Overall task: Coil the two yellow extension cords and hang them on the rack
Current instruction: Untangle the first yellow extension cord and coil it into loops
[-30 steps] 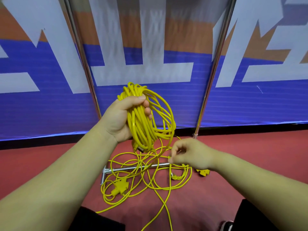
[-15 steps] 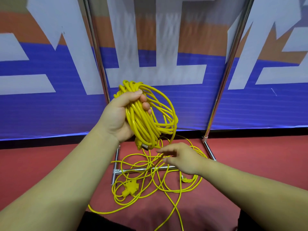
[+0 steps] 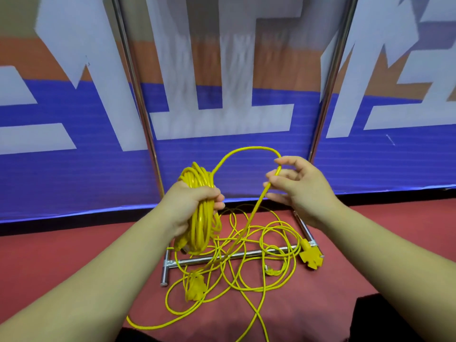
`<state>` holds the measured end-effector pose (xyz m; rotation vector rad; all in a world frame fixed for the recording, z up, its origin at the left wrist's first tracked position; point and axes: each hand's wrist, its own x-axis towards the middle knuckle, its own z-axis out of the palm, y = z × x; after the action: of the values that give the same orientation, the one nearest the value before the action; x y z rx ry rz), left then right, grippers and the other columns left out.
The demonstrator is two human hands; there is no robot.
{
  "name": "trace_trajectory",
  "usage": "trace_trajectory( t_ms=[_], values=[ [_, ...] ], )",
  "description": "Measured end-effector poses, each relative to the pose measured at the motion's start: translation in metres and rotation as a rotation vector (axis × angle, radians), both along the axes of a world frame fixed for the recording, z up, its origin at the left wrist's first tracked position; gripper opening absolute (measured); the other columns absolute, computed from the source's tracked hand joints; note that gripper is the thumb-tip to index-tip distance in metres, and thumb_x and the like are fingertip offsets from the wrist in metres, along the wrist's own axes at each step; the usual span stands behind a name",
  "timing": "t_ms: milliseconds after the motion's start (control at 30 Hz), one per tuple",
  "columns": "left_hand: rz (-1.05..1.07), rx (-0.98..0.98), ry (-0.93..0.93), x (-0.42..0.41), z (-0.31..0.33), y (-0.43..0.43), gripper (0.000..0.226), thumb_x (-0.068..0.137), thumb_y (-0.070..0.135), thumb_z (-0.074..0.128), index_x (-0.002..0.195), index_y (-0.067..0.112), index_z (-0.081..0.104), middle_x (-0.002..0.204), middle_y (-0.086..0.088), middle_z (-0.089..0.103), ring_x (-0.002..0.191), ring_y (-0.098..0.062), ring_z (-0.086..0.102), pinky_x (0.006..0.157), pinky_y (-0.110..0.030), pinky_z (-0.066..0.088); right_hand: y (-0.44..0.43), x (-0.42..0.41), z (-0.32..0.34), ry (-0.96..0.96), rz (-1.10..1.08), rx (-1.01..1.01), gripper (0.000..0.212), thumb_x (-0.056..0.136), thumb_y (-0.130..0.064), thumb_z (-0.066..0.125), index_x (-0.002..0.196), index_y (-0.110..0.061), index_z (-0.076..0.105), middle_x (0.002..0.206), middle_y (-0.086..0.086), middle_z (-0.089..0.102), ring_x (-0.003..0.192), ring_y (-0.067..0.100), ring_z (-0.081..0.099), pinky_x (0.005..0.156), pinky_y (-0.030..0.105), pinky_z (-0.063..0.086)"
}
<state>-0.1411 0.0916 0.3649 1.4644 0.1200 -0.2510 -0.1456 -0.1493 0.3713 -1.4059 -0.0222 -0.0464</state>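
My left hand point(image 3: 191, 206) grips a bundle of coiled yellow extension cord point(image 3: 201, 223) held upright above the floor. From the top of the bundle one strand arcs over to my right hand point(image 3: 298, 188), which pinches that strand point(image 3: 249, 150) at chest height. Below, the loose rest of the yellow cord point(image 3: 246, 262) lies tangled on the red floor over the rack's base bar. A yellow socket block point(image 3: 311, 257) lies at the right end of the bar and another yellow plug end point(image 3: 195, 287) lies near the left foot.
The chrome rack has two upright poles point(image 3: 138, 99) point(image 3: 330, 90) and a low crossbar point(image 3: 237, 256) on the red floor. A blue, orange and white banner wall point(image 3: 74, 144) stands close behind it. My dark trouser knees show at the bottom edge.
My right hand rose from the floor tangle, lifting a strand up into an arc beside the coil. My left hand with the bundle dropped lower in view.
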Motion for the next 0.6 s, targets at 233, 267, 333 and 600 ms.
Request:
trace_trajectory(
  t_ms=[233,267,333,600],
  values=[
    [-0.243,-0.059,0.004,-0.015,-0.007,-0.043,0.035,0.072,0.013,0.075,0.105,0.0,0.072,0.115,-0.017,0.073,0.112,-0.029,0.069,0.101,-0.047,0.051,-0.017,-0.002,0.022,0.013,-0.045,0.202,0.033,0.09,-0.001,0.068,0.119,-0.013,0.059,0.086,0.005,0.07,0.08,0.018,0.073,0.065,0.029,0.059],
    [-0.264,-0.064,-0.006,-0.015,-0.008,-0.048,0.037,0.072,0.013,0.074,0.106,0.002,0.072,0.116,-0.016,0.073,0.113,-0.028,0.068,0.101,-0.046,0.051,-0.02,-0.002,0.024,0.021,-0.042,0.219,0.034,0.09,-0.001,0.067,0.121,-0.012,0.059,0.088,0.006,0.069,0.08,0.017,0.073,0.065,0.028,0.059],
    [-0.284,-0.087,-0.015,-0.017,-0.008,-0.059,0.037,0.071,0.01,0.073,0.107,0.003,0.073,0.117,-0.015,0.073,0.114,-0.028,0.068,0.098,-0.044,0.054,-0.025,-0.002,0.024,0.035,-0.033,0.244,0.037,0.09,-0.002,0.067,0.124,-0.012,0.058,0.092,0.009,0.069,0.079,0.016,0.073,0.065,0.028,0.06],
    [-0.379,-0.14,-0.035,-0.019,-0.009,-0.087,0.051,0.074,0.005,0.071,0.123,0.012,0.065,0.125,-0.011,0.07,0.118,-0.029,0.066,0.09,-0.035,0.057,-0.039,0.0,0.023,0.077,-0.024,0.302,0.037,0.09,-0.001,0.067,0.124,-0.013,0.059,0.097,0.012,0.072,0.078,0.017,0.074,0.065,0.028,0.059]
  ],
)
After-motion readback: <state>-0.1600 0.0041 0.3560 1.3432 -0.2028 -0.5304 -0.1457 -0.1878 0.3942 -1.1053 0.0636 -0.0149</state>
